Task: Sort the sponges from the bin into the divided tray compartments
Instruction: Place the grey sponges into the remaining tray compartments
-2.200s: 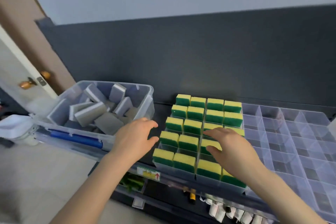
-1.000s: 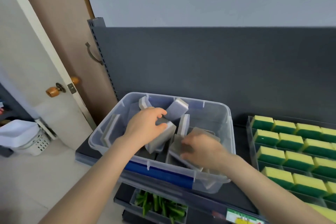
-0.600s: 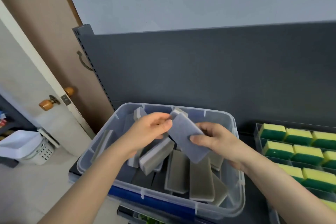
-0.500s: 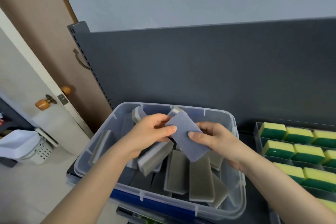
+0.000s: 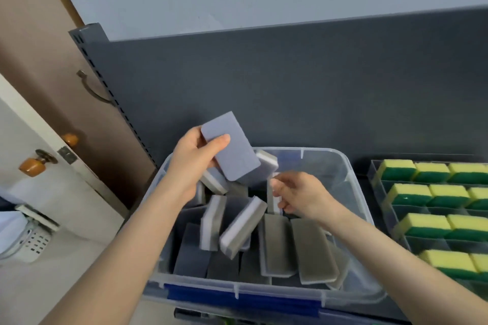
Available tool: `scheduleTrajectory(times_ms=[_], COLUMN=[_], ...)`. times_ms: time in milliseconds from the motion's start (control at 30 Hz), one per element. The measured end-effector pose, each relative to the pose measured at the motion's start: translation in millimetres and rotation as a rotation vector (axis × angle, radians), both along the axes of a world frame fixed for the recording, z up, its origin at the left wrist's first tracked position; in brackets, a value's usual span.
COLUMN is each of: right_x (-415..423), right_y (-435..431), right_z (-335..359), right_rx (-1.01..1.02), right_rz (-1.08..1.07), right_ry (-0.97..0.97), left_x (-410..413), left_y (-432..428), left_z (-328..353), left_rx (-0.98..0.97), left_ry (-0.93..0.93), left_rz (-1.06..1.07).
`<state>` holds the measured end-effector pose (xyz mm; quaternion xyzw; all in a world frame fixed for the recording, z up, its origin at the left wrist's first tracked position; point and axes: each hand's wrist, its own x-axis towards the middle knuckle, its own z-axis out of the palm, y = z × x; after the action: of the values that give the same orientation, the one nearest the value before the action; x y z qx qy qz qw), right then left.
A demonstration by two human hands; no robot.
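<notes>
The left hand [image 5: 194,163] grips one grey sponge [image 5: 230,145] by its end, thumb on top, and lifts it above the bin [image 5: 351,174], likely so it can go to the tray. Under it, many more grey sponges [image 5: 244,227] lie mixed up in the clear bin, some flat, some on edge. The right hand [image 5: 301,196] dips into the bin with curled fingers around another sponge, but I cannot tell if it grips. Far right, the divided tray [image 5: 376,166] holds yellow and green sponges [image 5: 422,224] in neat rows
</notes>
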<state>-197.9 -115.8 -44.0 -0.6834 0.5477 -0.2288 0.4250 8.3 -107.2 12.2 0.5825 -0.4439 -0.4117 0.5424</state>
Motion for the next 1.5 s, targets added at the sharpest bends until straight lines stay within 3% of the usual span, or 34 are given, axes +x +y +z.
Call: scheduleTrajectory(times_ms=[100,167,267,533,700,833,867,1033,1167,1500], right_x=[29,45,49,4,-10,1,6,21,21,-38], right_y=[-1,0,7,24,32,34,34,39,47,76], right_z=[-3,-5,-3,13,35,43,41,24,21,46], right_rx=[-0.095,-0.002,0.179,0.263,0.144,0.005,-0.012,-0.093,-0.099,-0.257], right_rz=[0.07,0.089,0.09,-0.006,-0.171,-0.389,-0.412,-0.497,-0.373,-0.613], right_ry=[0.469,0.561,0.449,-0.164,-0.382,-0.798,-0.827,-0.48,-0.307,-0.408], left_x=[14,20,30,62,68,56,51,41,38,-11], left_y=[0,0,-1,-7,-15,-19,-17,-15,-17,-18], left_z=[-3,-7,-10,-15,-10,-10,-10,-6,-3,10], left_rx=[0.01,0.013,0.012,0.048,0.036,0.071,0.079,0.077,0.042,-0.094], left_ry=[-0.003,0.002,-0.004,-0.094,-0.165,-0.205,-0.195,-0.017,-0.065,-0.24], left_rz=[-0.022,-0.052,-0.079,-0.19,-0.266,-0.358,-0.392,-0.452,-0.514,-0.599])
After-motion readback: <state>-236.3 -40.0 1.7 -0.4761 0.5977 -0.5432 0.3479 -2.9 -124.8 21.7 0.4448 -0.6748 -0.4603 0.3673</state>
